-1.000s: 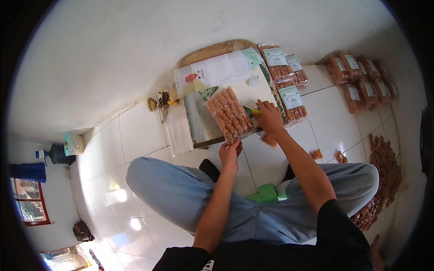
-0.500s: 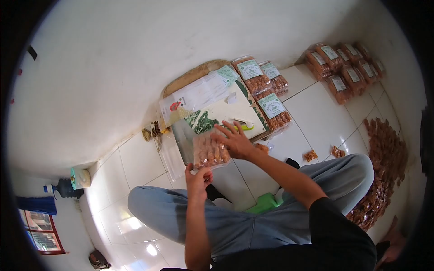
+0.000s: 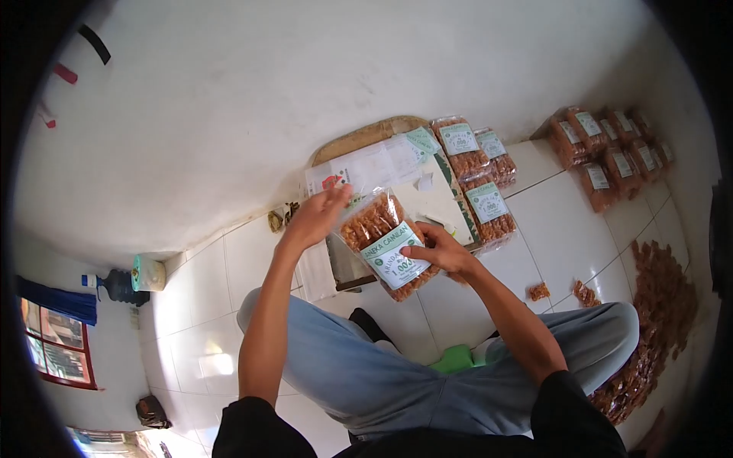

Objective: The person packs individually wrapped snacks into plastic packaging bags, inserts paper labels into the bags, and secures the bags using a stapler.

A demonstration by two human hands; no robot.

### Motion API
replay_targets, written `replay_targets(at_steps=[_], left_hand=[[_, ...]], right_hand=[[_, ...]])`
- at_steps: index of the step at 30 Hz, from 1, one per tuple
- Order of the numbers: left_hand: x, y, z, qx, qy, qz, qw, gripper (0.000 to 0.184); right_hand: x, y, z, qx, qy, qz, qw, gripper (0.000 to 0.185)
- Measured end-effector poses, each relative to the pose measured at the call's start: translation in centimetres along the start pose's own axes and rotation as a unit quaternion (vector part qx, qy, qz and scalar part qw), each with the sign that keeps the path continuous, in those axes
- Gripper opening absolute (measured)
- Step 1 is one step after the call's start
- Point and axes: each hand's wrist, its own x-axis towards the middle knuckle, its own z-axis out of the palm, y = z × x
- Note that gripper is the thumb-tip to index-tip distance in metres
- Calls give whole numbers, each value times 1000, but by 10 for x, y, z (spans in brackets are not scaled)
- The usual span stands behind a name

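White-painted walls (image 3: 267, 99), smooth but faintly scuffed, meet a floor (image 3: 527, 221) of glossy pale tiles with thin dark joints. On it sits a low counter (image 3: 441, 208), its light top patterned green along the edge, partly covered by limp, see-through plastic bags (image 3: 366, 169) and a few thin green paper labels (image 3: 421, 143); a small white paper scrap (image 3: 424, 182) lies near them.

Above the counter's near edge is a clear snack pack (image 3: 376, 220), tilted and facing the camera. Its crinkly film shines over rows of rough, knobbly brown pieces, and a flat green-and-white label (image 3: 393, 258) covers the lower front. Clamped on the pack's side, the right hand (image 3: 443, 250) lays its thumb across the label. The left hand (image 3: 314, 217) is raised just beside the upper corner, fingers extended; blur makes it impossible to tell whether they pinch the film.

Filled and labelled packs (image 3: 489, 208) rest at the counter's right side, and more plump ones (image 3: 611, 156) are piled in the corner. Nearer, small reddish-brown packets (image 3: 649, 313) form a loose, glinting heap. At far left stands a round tub (image 3: 150, 276) with a teal lid, contents unclear, beside a blue water jug (image 3: 121, 286).
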Motion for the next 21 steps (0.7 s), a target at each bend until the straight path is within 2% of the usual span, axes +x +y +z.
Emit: replay_targets(at_steps=[1, 3, 4, 6, 7, 8, 10, 11, 12, 14, 15, 17, 19, 21], left_hand=[[5, 6, 10, -5, 3, 5, 1000, 72], [14, 14, 26, -93, -65, 18, 993, 71], [20, 11, 28, -98, -65, 21, 993, 71], [33, 9, 33, -141, -134, 29, 981, 66], [37, 9, 35, -150, -134, 30, 979, 66], [40, 8, 37, -165, -132, 8, 977, 63], [49, 5, 43, -186, -134, -16, 973, 60], [57, 3, 48, -199, -113, -35, 973, 59], [67, 1, 54, -210, -93, -52, 972, 59], [87, -11, 70, -239, -92, -59, 965, 60], [95, -15, 78, -261, -98, -97, 955, 61], [106, -12, 92, -273, -112, -152, 943, 68], [114, -11, 106, -297, -129, -185, 928, 72], [122, -6, 113, -359, -155, -229, 891, 84]], right_hand=[[-1, -4, -4, -20, 10, 11, 1000, 50], [-4, -12, -6, -35, 34, 12, 999, 55], [-3, -13, -9, -40, 36, 15, 998, 55], [-2, -13, -19, -103, 40, 52, 993, 62], [-2, -12, -27, -94, 15, 65, 993, 76], [-4, -12, -33, -99, 17, 72, 992, 76], [-10, -11, -43, -102, 30, 99, 989, 88], [-9, 24, -65, -82, 18, 82, 993, 95], [-24, 15, -61, 10, 22, 97, 995, 92], [-37, 31, -65, 134, 44, 62, 988, 82], [-41, 41, -68, 133, 56, 65, 987, 82], [-42, 55, -73, 263, 141, 30, 954, 71], [-44, 47, -72, 255, 162, 40, 952, 67], [-47, 36, -72, 236, 190, 44, 952, 61]])
